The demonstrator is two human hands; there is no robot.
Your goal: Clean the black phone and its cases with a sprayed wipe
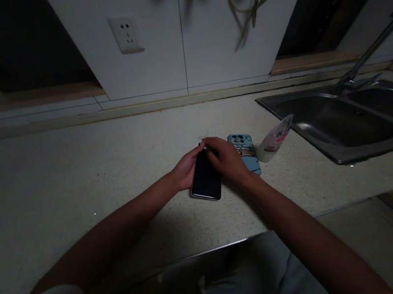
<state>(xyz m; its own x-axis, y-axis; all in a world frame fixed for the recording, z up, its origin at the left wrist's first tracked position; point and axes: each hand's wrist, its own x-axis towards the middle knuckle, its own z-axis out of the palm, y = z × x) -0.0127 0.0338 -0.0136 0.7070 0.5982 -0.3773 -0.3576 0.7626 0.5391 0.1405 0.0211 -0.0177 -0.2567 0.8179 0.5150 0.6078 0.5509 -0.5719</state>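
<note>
Left hand (184,172), fingers partly hidden, closed about the left side of a dark phone (205,180) lying between the front and back edges of the counter (73,171); right hand (229,159), fingers bent over the phone's far end, hold indeterminable.

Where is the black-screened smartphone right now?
Near the middle of the head view, the black-screened smartphone is between the left hand and right hand, just left of the blue patterned phone case.

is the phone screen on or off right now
Off, it seems: the visible part of the phone screen is black with nothing lit, though the right hand covers some of its far end.
</note>
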